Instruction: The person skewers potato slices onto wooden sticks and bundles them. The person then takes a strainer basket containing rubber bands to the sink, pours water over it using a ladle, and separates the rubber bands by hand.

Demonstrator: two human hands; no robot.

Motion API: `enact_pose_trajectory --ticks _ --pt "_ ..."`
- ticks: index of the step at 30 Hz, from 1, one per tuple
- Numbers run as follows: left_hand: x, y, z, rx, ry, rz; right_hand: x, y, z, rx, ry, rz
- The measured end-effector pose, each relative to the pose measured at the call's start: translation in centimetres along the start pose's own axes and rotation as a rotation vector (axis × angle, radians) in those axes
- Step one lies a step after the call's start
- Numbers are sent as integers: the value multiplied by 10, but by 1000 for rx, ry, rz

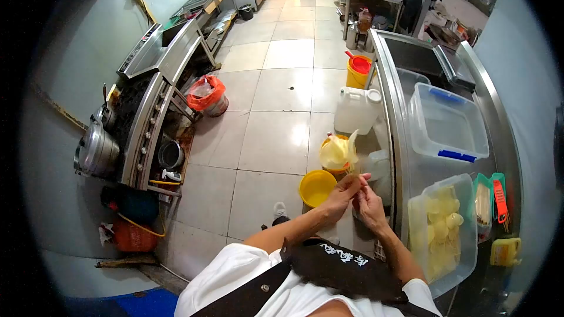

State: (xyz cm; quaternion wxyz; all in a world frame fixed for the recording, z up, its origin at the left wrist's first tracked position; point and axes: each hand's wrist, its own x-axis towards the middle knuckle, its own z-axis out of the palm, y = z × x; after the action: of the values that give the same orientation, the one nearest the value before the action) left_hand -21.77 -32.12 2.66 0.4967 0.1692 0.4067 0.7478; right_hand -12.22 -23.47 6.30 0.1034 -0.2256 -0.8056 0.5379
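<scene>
My left hand [346, 192] and my right hand [369, 201] meet in front of me, fingers pinched together around the lower end of a thin, pale yellow piece [353, 151] that sticks up from them. What exactly lies between the fingertips is too small to tell. Below and left of the hands is a yellow bowl [317, 188] at floor level. Behind the pale piece is a yellow container [335, 152] with pale yellow stuff in it. To the right, a clear plastic tub [443, 235] holds several pale yellow pieces, and beside it a green holder [483, 199] contains thin sticks.
An open clear box [449, 123] rests on the steel counter [405, 164] at right. A white jug [356, 110] and a yellow bucket [358, 73] stand on the floor. At left are a stove [141, 135], a pot [98, 149] and a red-lined bin [207, 95].
</scene>
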Motion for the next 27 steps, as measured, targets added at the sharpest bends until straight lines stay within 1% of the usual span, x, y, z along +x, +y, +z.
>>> enact_pose_trajectory --ticks 2,3,5,6,7,8,9,10,11,12,13,14,15,18,21,24,26,27 --pt "-7 22 -28 5 33 19 22 -12 25 12 -34 -2" --pt "-13 36 -48 141 67 -5 39 -9 37 -48 -113 57" --pt "-26 64 -93 418 132 -52 77 -3 75 22 -166 12" --pt "-36 73 -120 490 120 -53 94 -29 84 -68 -252 70" --pt "-45 94 -142 558 115 -47 116 -33 106 -102 -302 65" --pt "-54 113 -162 868 150 93 134 -37 123 -230 -349 33" --pt "-72 142 -165 1165 197 235 150 -52 142 -366 -403 6" --pt "-80 166 -176 1458 257 380 164 -69 163 -418 -479 -47" --pt "-80 181 -193 1577 266 508 175 -81 184 -465 -563 -101" --pt "-80 196 -210 1702 278 627 187 -85 207 -447 -625 -96" --pt "-83 211 -228 1835 289 743 200 -90 231 -391 -688 -231" --pt "-86 216 -253 1961 275 678 214 -96 249 -404 -747 -192" --pt "-90 226 -270 1999 290 650 222 -123 262 -419 -803 -152" --pt "-93 255 -312 2077 336 602 256 -150 296 -315 -892 -113" --pt "-89 277 -347 2111 391 571 287 -159 326 -225 -889 -244" --pt "-74 295 -371 2122 408 498 325 -179 340 -367 -991 -206" --pt "-60 306 -390 2100 389 428 355 -186 348 -479 -1028 -293" --pt "-52 312 -402 2101 374 430 370 -185 353 -527 -1044 -336"
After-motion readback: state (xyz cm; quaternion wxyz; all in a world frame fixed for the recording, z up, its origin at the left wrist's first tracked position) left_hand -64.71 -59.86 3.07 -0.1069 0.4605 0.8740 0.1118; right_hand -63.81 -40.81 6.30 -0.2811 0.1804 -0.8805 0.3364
